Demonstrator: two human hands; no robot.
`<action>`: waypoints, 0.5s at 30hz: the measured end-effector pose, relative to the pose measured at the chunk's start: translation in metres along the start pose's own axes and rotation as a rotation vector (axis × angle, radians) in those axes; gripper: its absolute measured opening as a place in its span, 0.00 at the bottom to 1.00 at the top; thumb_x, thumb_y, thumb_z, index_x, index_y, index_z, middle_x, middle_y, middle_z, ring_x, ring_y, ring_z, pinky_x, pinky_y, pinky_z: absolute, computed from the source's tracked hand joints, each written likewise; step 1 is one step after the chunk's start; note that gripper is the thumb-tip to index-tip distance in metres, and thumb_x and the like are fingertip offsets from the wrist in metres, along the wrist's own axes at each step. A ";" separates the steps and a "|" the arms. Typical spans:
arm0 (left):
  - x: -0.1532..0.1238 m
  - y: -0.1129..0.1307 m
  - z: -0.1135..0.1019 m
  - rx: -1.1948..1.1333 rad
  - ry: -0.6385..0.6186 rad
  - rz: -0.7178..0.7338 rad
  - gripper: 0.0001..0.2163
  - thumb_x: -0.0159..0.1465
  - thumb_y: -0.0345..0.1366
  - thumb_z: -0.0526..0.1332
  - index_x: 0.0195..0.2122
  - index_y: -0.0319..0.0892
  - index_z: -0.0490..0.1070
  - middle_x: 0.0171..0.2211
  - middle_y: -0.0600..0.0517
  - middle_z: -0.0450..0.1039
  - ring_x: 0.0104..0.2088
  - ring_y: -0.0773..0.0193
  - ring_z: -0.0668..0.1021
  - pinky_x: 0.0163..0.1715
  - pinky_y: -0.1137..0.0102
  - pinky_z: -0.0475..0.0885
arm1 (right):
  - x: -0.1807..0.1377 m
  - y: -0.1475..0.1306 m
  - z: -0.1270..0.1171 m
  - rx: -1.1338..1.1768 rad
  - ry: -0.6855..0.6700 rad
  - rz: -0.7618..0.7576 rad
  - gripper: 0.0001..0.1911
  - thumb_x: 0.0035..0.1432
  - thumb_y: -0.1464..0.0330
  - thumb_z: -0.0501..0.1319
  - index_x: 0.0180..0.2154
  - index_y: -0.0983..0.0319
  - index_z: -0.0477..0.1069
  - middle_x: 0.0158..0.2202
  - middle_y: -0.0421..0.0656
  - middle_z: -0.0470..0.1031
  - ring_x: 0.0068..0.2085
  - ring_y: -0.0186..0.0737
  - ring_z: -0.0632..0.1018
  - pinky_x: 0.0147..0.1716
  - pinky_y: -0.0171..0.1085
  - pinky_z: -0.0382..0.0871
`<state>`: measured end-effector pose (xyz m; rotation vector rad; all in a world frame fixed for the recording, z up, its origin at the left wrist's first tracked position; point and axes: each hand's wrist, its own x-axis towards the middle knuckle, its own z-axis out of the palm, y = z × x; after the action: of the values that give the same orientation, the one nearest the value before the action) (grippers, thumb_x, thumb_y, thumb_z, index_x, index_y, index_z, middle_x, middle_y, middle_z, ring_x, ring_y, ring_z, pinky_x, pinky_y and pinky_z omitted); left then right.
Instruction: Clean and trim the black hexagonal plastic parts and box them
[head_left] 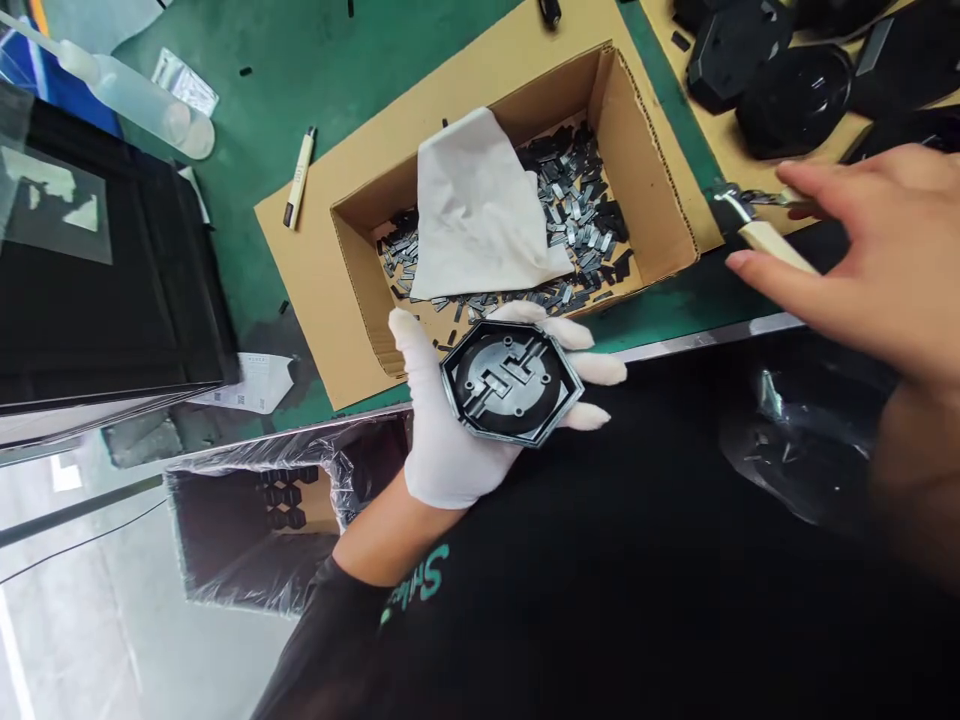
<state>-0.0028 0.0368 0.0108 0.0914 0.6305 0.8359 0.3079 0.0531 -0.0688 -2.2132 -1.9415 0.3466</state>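
Observation:
My left hand (450,440), in a white glove, supports a black hexagonal plastic part (514,382) on its palm. The part's inner side faces up, showing a round recess and latch-like shapes, and the fingers stretch out beneath it. At the right, my bare right hand (885,250) has thumb and fingers around a small pair of nippers (772,240) with cream handles. The metal jaws point left, just over the table's front edge. Part of the handles is hidden by the hand. Beyond the left hand stands an open cardboard box (652,190) with many small black pieces in it.
A white cloth (480,210) lies in the box. A cream marker-like pen (300,180) rests on the cardboard sheet (300,270). Several black parts (795,100) sit at the upper right. A squeeze bottle (142,100), a dark monitor-like panel (112,260) and a plastic-lined bin (225,540) are leftward.

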 end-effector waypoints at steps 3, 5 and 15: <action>0.003 0.002 0.001 0.009 0.014 -0.020 0.44 0.71 0.72 0.33 0.46 0.40 0.76 0.43 0.44 0.81 0.42 0.54 0.89 0.34 0.65 0.87 | 0.005 -0.009 0.013 0.039 -0.047 -0.007 0.60 0.60 0.24 0.43 0.70 0.63 0.70 0.62 0.63 0.74 0.68 0.78 0.71 0.64 0.75 0.67; 0.004 0.002 0.002 0.048 0.022 -0.021 0.35 0.76 0.65 0.42 0.45 0.40 0.77 0.43 0.45 0.81 0.42 0.55 0.88 0.34 0.65 0.87 | 0.008 -0.012 0.024 0.159 0.031 -0.069 0.45 0.65 0.37 0.58 0.67 0.63 0.72 0.63 0.62 0.73 0.68 0.76 0.69 0.67 0.76 0.62; 0.019 -0.008 0.013 0.891 0.227 0.178 0.10 0.63 0.42 0.77 0.45 0.50 0.83 0.41 0.53 0.83 0.34 0.64 0.82 0.30 0.73 0.82 | -0.027 -0.048 0.002 0.607 0.299 -0.643 0.20 0.73 0.63 0.61 0.63 0.58 0.75 0.55 0.50 0.83 0.56 0.44 0.83 0.58 0.41 0.81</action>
<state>0.0191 0.0474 0.0092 0.8793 1.1883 0.6850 0.2586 0.0327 -0.0560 -1.1319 -1.9147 0.4000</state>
